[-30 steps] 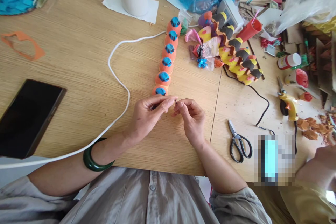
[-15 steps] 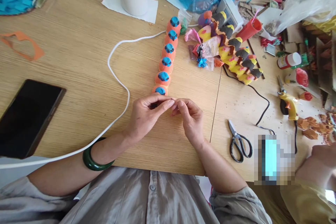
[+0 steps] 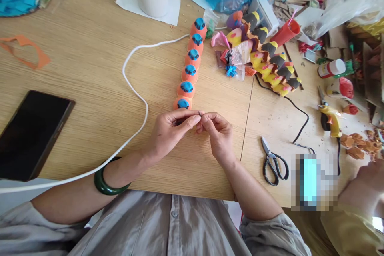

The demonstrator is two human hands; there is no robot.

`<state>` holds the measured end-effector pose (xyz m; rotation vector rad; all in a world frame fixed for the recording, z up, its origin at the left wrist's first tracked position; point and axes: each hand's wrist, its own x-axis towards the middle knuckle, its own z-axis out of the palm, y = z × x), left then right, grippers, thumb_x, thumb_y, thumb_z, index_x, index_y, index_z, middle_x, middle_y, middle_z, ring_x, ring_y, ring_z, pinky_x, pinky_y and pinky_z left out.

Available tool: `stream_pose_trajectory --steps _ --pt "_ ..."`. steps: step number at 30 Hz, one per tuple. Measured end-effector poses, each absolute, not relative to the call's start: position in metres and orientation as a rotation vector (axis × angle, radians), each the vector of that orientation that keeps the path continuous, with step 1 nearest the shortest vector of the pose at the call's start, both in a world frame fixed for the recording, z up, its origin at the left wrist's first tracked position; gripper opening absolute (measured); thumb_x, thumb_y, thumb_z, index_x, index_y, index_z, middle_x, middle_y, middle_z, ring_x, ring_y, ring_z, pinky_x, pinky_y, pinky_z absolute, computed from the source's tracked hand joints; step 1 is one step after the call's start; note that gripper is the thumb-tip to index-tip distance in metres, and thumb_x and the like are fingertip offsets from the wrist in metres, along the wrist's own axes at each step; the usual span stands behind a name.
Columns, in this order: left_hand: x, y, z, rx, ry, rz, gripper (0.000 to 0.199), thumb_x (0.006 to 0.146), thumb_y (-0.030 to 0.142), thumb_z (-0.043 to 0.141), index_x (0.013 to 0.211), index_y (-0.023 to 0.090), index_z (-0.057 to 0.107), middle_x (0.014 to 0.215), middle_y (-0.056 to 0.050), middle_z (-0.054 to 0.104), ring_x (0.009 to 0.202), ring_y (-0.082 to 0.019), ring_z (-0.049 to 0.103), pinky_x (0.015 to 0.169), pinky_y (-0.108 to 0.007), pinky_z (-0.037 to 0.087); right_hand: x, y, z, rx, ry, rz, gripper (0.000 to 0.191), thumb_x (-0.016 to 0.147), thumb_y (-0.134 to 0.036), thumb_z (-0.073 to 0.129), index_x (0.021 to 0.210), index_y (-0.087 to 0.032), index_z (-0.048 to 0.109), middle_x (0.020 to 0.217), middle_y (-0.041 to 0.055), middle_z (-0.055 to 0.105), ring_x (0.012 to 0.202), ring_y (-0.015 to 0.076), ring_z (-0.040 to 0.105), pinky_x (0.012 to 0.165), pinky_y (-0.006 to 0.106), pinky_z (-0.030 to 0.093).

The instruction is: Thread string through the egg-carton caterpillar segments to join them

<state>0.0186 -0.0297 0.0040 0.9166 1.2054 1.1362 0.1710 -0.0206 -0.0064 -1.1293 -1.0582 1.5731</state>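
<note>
My left hand (image 3: pixel 168 130) and my right hand (image 3: pixel 220 134) meet at the fingertips over the wooden table (image 3: pixel 156 96). Both are pinched around a tiny dark piece (image 3: pixel 200 113), too small to name. Just beyond my left fingers runs a row of orange domes (image 3: pixel 192 59), each topped with a blue patch and small dark marks. The near end of the row reaches my left hand, which may hide more of it.
Scissors (image 3: pixel 272 162) lie right of my hands. A white cable (image 3: pixel 141 100) and a black phone (image 3: pixel 33 134) are on the left. A painted yellow and black carton piece (image 3: pixel 271 62), a glue gun (image 3: pixel 330 118) and another person's hand (image 3: pixel 370 176) are on the right.
A small dark piece now shows between my fingertips. My hands have barely moved, and the last orange dome is slightly more uncovered.
</note>
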Motion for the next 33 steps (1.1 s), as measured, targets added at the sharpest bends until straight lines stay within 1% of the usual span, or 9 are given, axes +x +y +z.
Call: stream_pose_trajectory --steps 5,8,11,15,18,21,23,29,33 --pt "0.0198 -0.0283 0.0093 0.957 1.224 1.199 0.014 0.084 0.032 0.079 0.085 0.019 0.083 0.065 0.001 0.067 0.059 -0.01 0.057 0.056 -0.022 0.047 0.1712 -0.0203 -0.0073 -1.126 -1.058 1.631 0.029 0.094 -0.047 0.07 0.079 -0.022 0.072 0.075 -0.0013 0.07 0.064 0.0109 0.064 0.066 0.027 0.058" --pt "0.0202 -0.0285 0.0094 0.956 1.199 1.207 0.014 0.084 0.032 0.079 0.083 0.018 0.081 0.069 0.0 0.072 0.061 -0.011 0.062 0.06 -0.023 0.052 0.1712 -0.0192 -0.0089 -1.079 -1.025 1.711 0.035 0.094 -0.052 0.068 0.076 -0.022 0.071 0.075 -0.001 0.07 0.063 0.0114 0.064 0.068 0.029 0.059" --pt "0.0201 -0.0282 0.0075 0.967 1.207 1.22 0.014 0.083 0.032 0.08 0.083 0.018 0.082 0.071 -0.001 0.074 0.063 -0.012 0.064 0.062 -0.023 0.054 0.1711 -0.0179 -0.0093 -1.071 -0.949 1.803 0.035 0.089 -0.055 0.072 0.076 -0.022 0.072 0.073 -0.0016 0.071 0.061 0.011 0.063 0.066 0.029 0.059" --pt "0.0198 -0.0271 0.0059 0.972 1.209 1.198 0.013 0.084 0.031 0.08 0.09 0.02 0.084 0.081 -0.002 0.078 0.071 -0.013 0.067 0.066 -0.024 0.055 0.1713 -0.0167 -0.0075 -1.066 -0.853 1.825 0.031 0.084 -0.051 0.08 0.078 -0.022 0.073 0.068 -0.004 0.067 0.058 0.0095 0.06 0.063 0.026 0.058" --pt "0.0197 -0.0269 0.0053 0.976 1.218 1.191 0.014 0.086 0.029 0.077 0.095 0.023 0.085 0.074 0.0 0.073 0.072 -0.013 0.066 0.066 -0.024 0.054 0.1716 -0.0162 -0.006 -1.086 -0.861 1.762 0.03 0.083 -0.05 0.081 0.076 -0.022 0.072 0.066 -0.0041 0.065 0.059 0.0097 0.06 0.062 0.026 0.058" --pt "0.0192 -0.0274 0.0042 0.973 1.223 1.181 0.013 0.087 0.029 0.076 0.094 0.023 0.085 0.065 0.002 0.067 0.067 -0.012 0.063 0.063 -0.024 0.052 0.1721 -0.0165 -0.0056 -1.089 -0.909 1.704 0.027 0.086 -0.046 0.079 0.076 -0.022 0.072 0.067 -0.0033 0.066 0.06 0.0101 0.061 0.061 0.025 0.057" --pt "0.0187 -0.0277 0.0036 0.974 1.217 1.164 0.011 0.087 0.03 0.076 0.092 0.023 0.084 0.063 0.002 0.065 0.065 -0.012 0.061 0.063 -0.024 0.051 0.1724 -0.0171 -0.0056 -1.096 -0.943 1.675 0.026 0.087 -0.044 0.079 0.075 -0.022 0.072 0.066 -0.003 0.066 0.06 0.0103 0.061 0.061 0.025 0.057" --pt "0.0187 -0.0276 0.008 1.002 1.261 1.141 0.012 0.085 0.031 0.077 0.088 0.021 0.082 0.064 0.003 0.064 0.065 -0.012 0.061 0.063 -0.024 0.05 0.1734 -0.0173 -0.0052 -1.144 -1.009 1.631 0.028 0.088 -0.046 0.077 0.075 -0.022 0.071 0.067 -0.0027 0.067 0.061 0.0106 0.061 0.064 0.026 0.057" --pt "0.0189 -0.0274 0.0093 1.019 1.278 1.134 0.013 0.087 0.033 0.076 0.087 0.021 0.081 0.07 0.001 0.07 0.072 -0.014 0.066 0.066 -0.025 0.053 0.1736 -0.0169 -0.0039 -1.153 -1.026 1.628 0.029 0.088 -0.047 0.076 0.075 -0.022 0.07 0.067 -0.0027 0.067 0.06 0.0105 0.061 0.063 0.027 0.057"
